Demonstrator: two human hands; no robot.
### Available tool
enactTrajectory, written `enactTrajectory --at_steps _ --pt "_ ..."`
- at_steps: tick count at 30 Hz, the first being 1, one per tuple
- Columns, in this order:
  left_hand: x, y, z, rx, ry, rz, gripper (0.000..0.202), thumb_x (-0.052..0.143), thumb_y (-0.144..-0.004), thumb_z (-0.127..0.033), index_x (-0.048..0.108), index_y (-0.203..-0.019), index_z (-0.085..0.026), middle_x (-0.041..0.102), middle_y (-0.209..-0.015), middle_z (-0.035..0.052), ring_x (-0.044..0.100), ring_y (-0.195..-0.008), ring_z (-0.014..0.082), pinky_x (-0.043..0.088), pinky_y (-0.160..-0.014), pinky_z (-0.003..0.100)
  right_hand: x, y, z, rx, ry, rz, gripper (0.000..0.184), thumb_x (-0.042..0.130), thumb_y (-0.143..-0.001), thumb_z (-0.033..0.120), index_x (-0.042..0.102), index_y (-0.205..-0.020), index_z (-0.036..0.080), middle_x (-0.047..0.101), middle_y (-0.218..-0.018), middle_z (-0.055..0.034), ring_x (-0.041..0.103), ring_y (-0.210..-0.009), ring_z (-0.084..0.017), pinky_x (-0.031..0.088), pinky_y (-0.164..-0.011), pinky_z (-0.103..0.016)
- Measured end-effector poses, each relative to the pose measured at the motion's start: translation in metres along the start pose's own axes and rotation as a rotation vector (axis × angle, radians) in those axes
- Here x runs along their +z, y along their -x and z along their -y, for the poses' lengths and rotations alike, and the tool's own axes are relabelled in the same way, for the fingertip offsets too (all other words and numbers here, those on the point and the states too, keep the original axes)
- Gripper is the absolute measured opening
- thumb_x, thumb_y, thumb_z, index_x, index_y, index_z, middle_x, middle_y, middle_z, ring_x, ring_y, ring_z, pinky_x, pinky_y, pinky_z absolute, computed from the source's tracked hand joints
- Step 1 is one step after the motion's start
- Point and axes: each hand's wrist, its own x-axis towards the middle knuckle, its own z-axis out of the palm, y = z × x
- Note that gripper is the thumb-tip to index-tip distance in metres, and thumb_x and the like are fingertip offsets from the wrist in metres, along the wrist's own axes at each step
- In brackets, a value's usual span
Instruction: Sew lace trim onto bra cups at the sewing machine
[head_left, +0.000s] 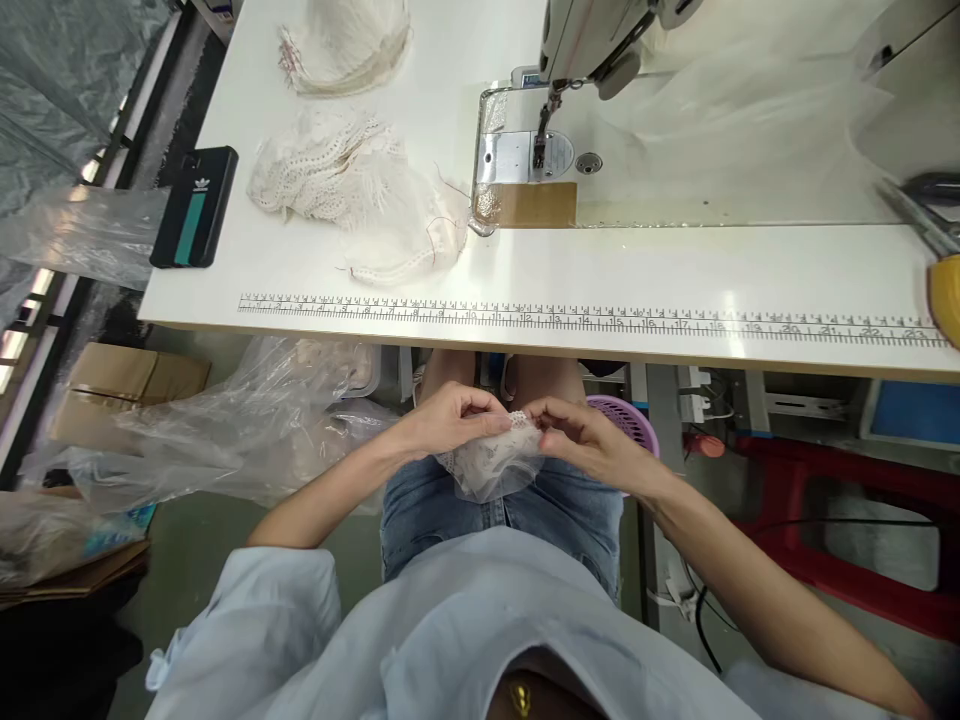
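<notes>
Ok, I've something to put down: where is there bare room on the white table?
Bare tabletop lies between the sewing machine and printed ruler, and between the upper fabric piece and the machine. Crowded: the left side, with phone and lacy fabric, and the right end, by the yellow object.

A loose, pale blue top [480,620] is worn, soft folds gathered across the front, forearms left uncovered by short, wide sleeves [277,600], the left one trimmed with a small fabric tie [160,668], faded blue denim shorts [420,525] worn below, a gold-coloured pendant [520,698] framed by the open neckline.
</notes>
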Motion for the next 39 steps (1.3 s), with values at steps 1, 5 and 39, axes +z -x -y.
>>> enactTrajectory --at_steps 1,5,39 --pt "-0.001 0.001 0.0 0.013 -0.031 -0.011 0.028 0.063 -0.079 -0.038 0.067 -0.078 -0.01 0.059 -0.068 0.001 0.048 -0.061 0.0088 0.037 -0.057 0.02 0.002 0.0 0.001 0.009 0.011 -0.008 0.027 0.057 -0.086 0.044 0.06 -0.091 0.018 0.058 -0.08 -0.001 0.052 -0.07 -0.012 0.043 -0.061 -0.023" --pt "-0.007 0.007 -0.002 0.038 -0.12 -0.042 0.039 0.054 -0.084 -0.047 0.061 -0.071 -0.011 0.045 -0.059 -0.0026 0.037 -0.056 0.0073 0.027 -0.052 0.021 0.004 -0.002 0.008 0.036 -0.003 -0.056 0.022 0.058 -0.086 0.039 0.059 -0.08 0.018 0.054 -0.071 0.001 0.046 -0.063 -0.011 0.037 -0.056 -0.023" --pt "0.017 0.011 0.016 -0.081 0.2 -0.13 0.033 0.074 -0.068 -0.042 0.061 -0.074 -0.013 0.053 -0.065 -0.0027 0.045 -0.059 0.0071 0.033 -0.056 0.019 0.015 0.004 0.009 -0.159 0.317 -0.309 0.003 0.056 -0.088 0.025 0.055 -0.088 0.023 0.062 -0.087 -0.0017 0.061 -0.08 -0.016 0.048 -0.073 -0.03"
